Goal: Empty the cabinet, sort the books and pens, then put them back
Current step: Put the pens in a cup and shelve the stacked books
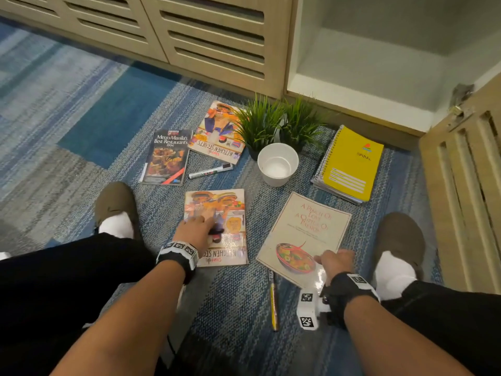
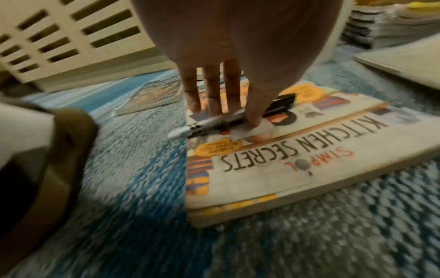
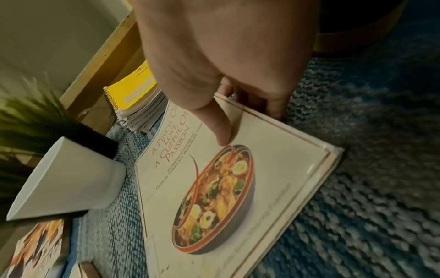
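Observation:
My left hand (image 1: 197,225) rests on a Kitchen Secrets book (image 1: 230,213) lying on the carpet between my feet. In the left wrist view its thumb and fingers (image 2: 213,105) pinch a black-and-silver marker (image 2: 278,105) that lies across the cover (image 2: 297,156). My right hand (image 1: 334,260) grips the near edge of the cream cookbook (image 1: 306,226), thumb (image 3: 220,131) on the cover (image 3: 281,188) and fingers curled under the edge. Loose on the carpet are a white marker (image 1: 210,170) and a yellow pen (image 1: 273,302).
Farther back lie a Metro Manila restaurants book (image 1: 165,156), a second Kitchen Secrets copy (image 1: 217,131), a stack of yellow spiral notebooks (image 1: 349,164), a white cup (image 1: 278,164) and two potted plants (image 1: 271,123). The open cabinet (image 1: 366,63) stands behind, its door (image 1: 461,199) swung out at the right.

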Available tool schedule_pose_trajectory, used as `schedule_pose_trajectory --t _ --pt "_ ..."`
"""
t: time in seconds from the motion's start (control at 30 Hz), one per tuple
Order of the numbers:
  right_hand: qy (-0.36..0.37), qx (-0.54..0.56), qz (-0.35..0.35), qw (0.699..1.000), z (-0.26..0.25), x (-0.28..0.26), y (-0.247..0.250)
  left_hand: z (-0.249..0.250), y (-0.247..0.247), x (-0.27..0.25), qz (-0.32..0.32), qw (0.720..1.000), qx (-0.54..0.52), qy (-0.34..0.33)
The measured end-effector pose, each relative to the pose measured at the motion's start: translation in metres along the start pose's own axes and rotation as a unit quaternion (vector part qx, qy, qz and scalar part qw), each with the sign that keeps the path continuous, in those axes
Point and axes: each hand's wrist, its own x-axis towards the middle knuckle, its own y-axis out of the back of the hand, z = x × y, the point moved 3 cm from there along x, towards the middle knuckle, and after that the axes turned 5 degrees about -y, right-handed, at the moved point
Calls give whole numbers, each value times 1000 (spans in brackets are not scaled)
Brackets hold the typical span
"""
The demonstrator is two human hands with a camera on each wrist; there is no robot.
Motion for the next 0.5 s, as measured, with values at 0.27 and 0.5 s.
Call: schedule_pose_trajectory --t 0.27,0.5 --pt "-54 77 31 995 -2 29 24 -44 24 4 90 904 -324 264" --pt "-80 54 35 995 32 91 28 -60 31 12 59 892 -263 364"
